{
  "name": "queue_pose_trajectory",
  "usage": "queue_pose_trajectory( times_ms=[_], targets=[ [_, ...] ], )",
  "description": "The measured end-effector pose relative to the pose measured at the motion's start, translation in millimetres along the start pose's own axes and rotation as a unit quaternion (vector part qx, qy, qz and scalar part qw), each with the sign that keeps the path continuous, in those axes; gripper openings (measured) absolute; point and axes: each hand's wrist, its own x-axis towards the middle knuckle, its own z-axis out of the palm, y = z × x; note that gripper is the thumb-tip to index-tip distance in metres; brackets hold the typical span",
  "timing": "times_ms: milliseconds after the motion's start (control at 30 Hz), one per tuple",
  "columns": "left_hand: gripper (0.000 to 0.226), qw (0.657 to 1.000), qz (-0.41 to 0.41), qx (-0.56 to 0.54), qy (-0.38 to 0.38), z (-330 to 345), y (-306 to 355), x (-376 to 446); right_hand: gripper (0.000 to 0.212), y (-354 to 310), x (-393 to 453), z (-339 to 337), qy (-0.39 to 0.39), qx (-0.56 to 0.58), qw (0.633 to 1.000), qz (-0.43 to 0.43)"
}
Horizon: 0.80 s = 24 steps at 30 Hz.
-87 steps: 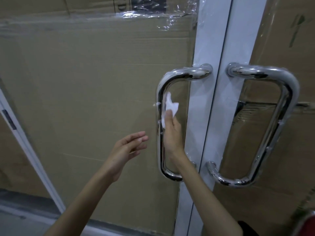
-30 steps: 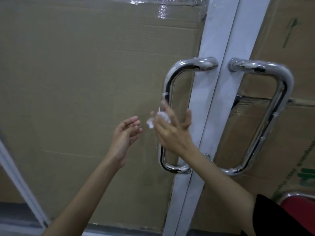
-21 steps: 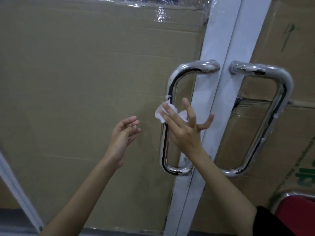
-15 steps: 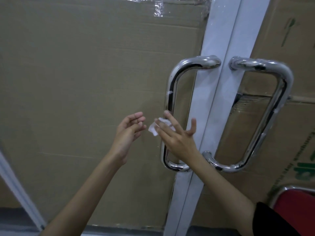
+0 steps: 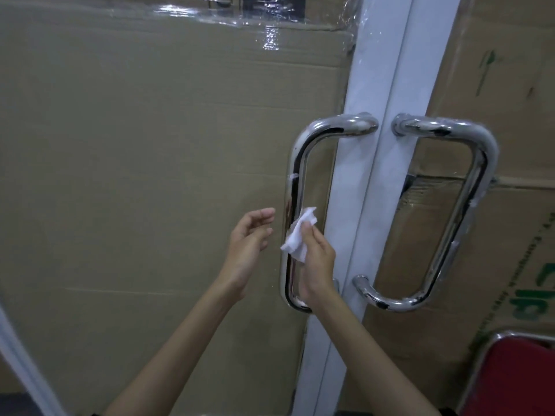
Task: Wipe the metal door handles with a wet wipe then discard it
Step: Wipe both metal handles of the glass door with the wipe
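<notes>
Two shiny D-shaped metal handles sit on a white-framed double door: the left handle and the right handle. My right hand pinches a crumpled white wet wipe and holds it against the lower part of the left handle's upright bar. My left hand hovers just left of that bar, fingers loosely apart, holding nothing. The bottom bend of the left handle is partly hidden behind my right wrist.
Brown cardboard boxes fill the space behind both glass panes. The white door frame runs between the handles. A red chair seat with a metal rim shows at the bottom right corner.
My right hand has closed its spread fingers on the wipe and brought it back onto the left handle's bar. My left hand has drifted slightly right, closer to the handle.
</notes>
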Motion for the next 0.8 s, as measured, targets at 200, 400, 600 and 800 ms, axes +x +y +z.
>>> queue_pose_trajectory(
  times_ms=[200,400,600,800],
  targets=[
    [0.033,0.994,0.063,-0.058,-0.07,10,24,-10,0.021,-27,-15,16,-0.051,-0.067,0.985,-0.148],
    [0.029,0.989,0.133,-0.05,-0.035,11,28,-15,0.031,-29,-21,23,-0.125,-0.083,0.98,-0.13],
    [0.012,0.99,0.095,-0.083,0.068,4,16,9,0.058,-47,-11,14,-0.247,-0.034,0.968,0.02],
    [0.012,0.961,0.182,-0.03,0.206,15,52,53,0.049,-81,8,-5,-0.218,-0.036,0.975,-0.037]
  ],
)
